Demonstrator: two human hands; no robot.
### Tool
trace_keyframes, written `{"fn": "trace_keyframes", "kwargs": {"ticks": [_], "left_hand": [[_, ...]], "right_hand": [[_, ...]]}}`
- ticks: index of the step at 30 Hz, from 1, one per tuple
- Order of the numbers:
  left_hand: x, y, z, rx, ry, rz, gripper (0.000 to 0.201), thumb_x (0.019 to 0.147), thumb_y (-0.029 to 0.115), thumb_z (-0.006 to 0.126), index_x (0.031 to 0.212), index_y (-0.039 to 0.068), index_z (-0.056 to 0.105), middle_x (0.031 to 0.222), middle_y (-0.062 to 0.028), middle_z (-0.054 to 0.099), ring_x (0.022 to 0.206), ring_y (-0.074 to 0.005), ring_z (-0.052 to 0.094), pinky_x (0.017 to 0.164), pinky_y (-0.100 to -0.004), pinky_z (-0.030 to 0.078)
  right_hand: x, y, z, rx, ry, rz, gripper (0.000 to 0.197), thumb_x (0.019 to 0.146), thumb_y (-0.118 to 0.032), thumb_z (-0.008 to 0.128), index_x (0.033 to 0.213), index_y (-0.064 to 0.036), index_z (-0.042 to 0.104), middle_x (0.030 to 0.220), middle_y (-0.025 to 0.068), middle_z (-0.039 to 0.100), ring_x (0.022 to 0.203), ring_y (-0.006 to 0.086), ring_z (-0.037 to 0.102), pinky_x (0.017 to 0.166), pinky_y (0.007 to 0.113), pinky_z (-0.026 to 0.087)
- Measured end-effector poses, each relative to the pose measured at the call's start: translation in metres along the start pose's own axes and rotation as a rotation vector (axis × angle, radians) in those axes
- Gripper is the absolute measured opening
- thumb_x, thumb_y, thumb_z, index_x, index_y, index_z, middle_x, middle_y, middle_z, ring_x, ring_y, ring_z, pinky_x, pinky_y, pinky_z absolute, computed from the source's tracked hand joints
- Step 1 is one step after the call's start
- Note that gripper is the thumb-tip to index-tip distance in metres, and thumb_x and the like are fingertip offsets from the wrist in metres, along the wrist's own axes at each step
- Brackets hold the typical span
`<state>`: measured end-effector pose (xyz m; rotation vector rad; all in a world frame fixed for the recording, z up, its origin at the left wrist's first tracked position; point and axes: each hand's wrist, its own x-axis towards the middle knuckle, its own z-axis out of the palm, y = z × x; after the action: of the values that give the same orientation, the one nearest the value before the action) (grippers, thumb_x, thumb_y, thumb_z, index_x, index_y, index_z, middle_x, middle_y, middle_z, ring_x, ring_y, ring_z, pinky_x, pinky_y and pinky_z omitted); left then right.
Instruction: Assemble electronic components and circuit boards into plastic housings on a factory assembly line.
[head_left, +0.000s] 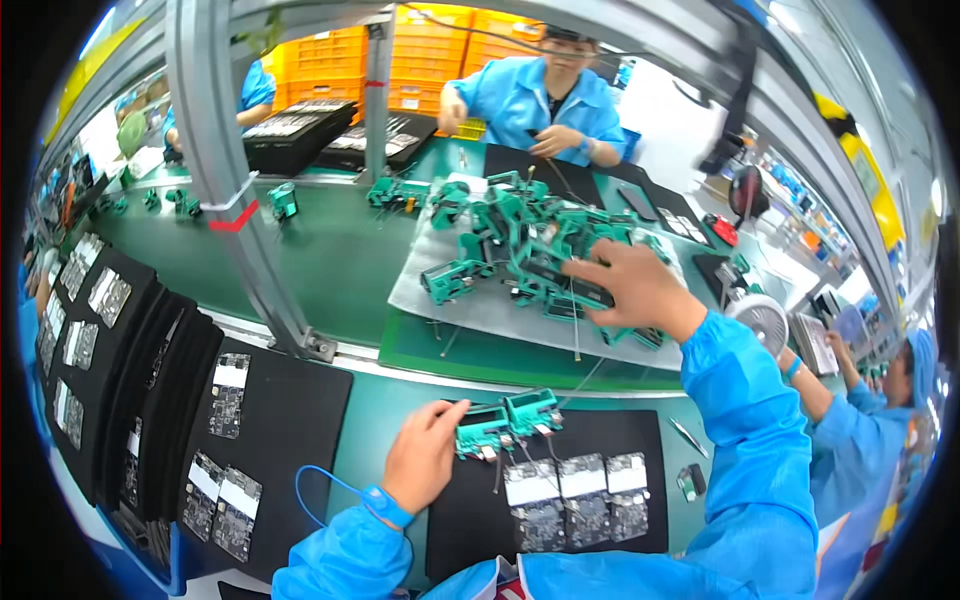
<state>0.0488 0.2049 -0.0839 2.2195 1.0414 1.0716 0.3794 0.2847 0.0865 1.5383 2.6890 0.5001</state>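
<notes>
- Can't see whole green pile (520, 230) behind blurred right grip (640, 285).
- Can't follow left sleeve (350, 555) past lower edge.
- Can't discern details on circuit boards (583, 500).

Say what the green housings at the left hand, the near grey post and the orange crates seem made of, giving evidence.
Green housings: probably moulded plastic, satin; even colour, thin walls.
Near grey post: likely aluminium, dull; silvery sheen.
Orange crates: apparently plastic, finish unclear; uniform colour, ribbed sides.

The one view, a head-worn fisheye, faces down and forward over the bench (385, 392); the wearer's sleeves (755, 430) are close at the frame's lower edge, orange crates (425, 60) far off at its top.
</notes>
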Motion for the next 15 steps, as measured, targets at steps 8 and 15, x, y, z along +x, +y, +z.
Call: {"fn": "trace_keyframes", "kwargs": {"ticks": [8, 15], "left_hand": [[-0.001, 0.002, -0.007, 0.083, -0.072, 0.041, 0.049, 0.086, -0.004, 0.057, 0.134, 0.006, 0.059, 0.119, -0.0189, 0.059, 0.109, -0.0383, 0.058, 0.095, -0.042, 0.048], [0.032, 0.057, -0.052, 0.308, -0.172, 0.094, 0.048, 0.09, 0.0, 0.058, 0.138, 0.007, 0.055, 0.125, -0.0188, 0.058, 0.111, -0.039, 0.059, 0.093, -0.042, 0.05]], "right_hand": [[-0.094, 0.038, 0.075, 0.018, 0.151, 0.201, 0.064, 0.075, -0.03, 0.077, 0.135, -0.0187, 0.058, 0.096, 0.0083, 0.066, 0.099, 0.0258, 0.061, 0.095, 0.043, 0.041], [-0.106, 0.046, 0.076, 0.27, 0.658, 0.361, 0.025, 0.086, -0.011, 0.063, 0.109, -0.0034, 0.069, 0.097, 0.0136, 0.071, 0.099, 0.0276, 0.063, 0.086, 0.041, 0.049]]}}
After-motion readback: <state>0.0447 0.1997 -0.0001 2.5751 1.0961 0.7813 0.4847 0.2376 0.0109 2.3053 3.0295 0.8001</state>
